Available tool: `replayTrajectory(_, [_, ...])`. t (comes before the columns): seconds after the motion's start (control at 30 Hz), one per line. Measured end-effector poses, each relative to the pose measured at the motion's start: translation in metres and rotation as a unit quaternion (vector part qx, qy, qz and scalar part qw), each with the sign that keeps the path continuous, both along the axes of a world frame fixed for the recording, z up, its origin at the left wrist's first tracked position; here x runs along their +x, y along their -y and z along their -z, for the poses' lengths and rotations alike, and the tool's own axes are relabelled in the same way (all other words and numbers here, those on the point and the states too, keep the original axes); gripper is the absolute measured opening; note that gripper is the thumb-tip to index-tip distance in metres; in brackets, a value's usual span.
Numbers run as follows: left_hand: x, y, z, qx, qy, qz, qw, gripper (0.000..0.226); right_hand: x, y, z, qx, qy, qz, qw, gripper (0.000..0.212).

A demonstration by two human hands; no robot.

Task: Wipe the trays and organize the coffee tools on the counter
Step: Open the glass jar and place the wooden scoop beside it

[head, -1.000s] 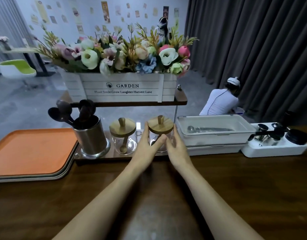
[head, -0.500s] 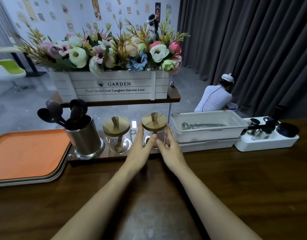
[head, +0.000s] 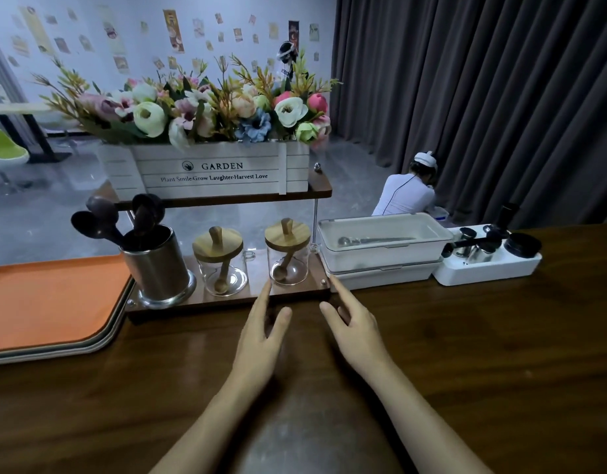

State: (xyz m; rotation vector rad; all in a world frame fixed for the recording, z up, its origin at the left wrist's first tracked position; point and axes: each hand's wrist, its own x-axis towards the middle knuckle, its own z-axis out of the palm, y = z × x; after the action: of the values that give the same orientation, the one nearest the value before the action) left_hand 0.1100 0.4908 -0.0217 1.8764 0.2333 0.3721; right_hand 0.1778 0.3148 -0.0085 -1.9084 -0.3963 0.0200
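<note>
Two glass jars with wooden lids stand on the lower board of a wooden rack [head: 226,301]: the right jar [head: 288,256] and the left jar [head: 220,265], each with a wooden spoon inside. My left hand [head: 261,331] and my right hand [head: 355,328] hover over the counter just in front of the right jar, fingers straight, holding nothing. A steel cup [head: 156,265] with dark spoons stands left of the jars. Stacked trays, the top one orange [head: 52,302], lie at the far left.
A white lidded box [head: 384,246] with a metal scoop sits right of the rack, then a white tray [head: 486,268] of coffee tools. A flower box [head: 209,176] fills the rack's upper shelf. A person crouches beyond the counter [head: 466,354].
Both hands have let go of the right jar and drawn back toward me, spreading apart. The jar stands on the rack board.
</note>
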Motion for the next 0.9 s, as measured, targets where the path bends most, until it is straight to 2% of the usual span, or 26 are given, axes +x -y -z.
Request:
replayTrajectory(0.13, [-0.019, 0.025, 0.011, 0.005, -0.014, 0.014, 1.000, 0.058, -0.025, 0.046, 0.003, -0.065, -0.003, 0.006, 0.998, 0.050])
replayTrajectory(0.33, [-0.030, 0.118, 0.013, 0.078, -0.002, 0.100, 0.992, 0.070, -0.062, 0.164, 0.002, -0.151, 0.004, 0.054, 0.987, 0.047])
replayTrajectory(0.53, [-0.025, 0.256, 0.015, 0.176, 0.027, 0.190, 0.965, 0.059, -0.090, 0.304, 0.010, -0.268, 0.029, 0.094, 0.958, 0.050])
replayTrajectory(0.77, [-0.025, 0.393, 0.034, 0.248, 0.016, 0.222, 0.943, 0.050, -0.093, 0.448, 0.034, -0.326, 0.049, 0.112, 0.937, 0.046])
replayTrajectory(0.9, [-0.016, 0.436, 0.036, 0.287, 0.001, 0.226, 0.931, 0.048, -0.095, 0.478, 0.051, -0.345, 0.042, 0.101, 0.932, 0.050])
